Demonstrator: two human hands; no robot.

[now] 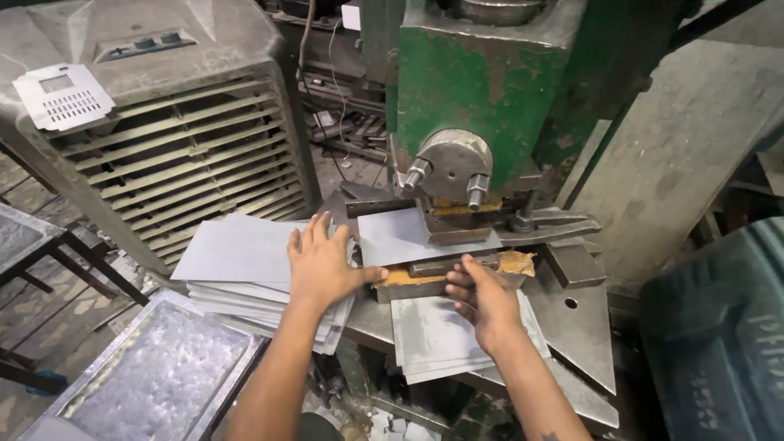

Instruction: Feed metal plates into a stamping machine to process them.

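Observation:
A green press machine (482, 82) stands ahead, with a grey metal sheet (400, 233) lying under its tool on the die. My left hand (322, 265) lies flat with fingers spread on a stack of grey sheets (237, 261), its thumb reaching toward the sheet in the press. My right hand (482, 298) rests with fingers curled at the front edge of the die block (416, 278), over a second pile of sheets (433, 335) on the machine table. Whether its fingers pinch the sheet's edge is hidden.
A grey air cooler with louvres (188, 155) stands at the left, a perforated metal plate (61, 96) on top. A shiny galvanised tray (155, 376) sits at lower left. A dark blue drum (719, 327) is at the right, near a concrete wall (694, 139).

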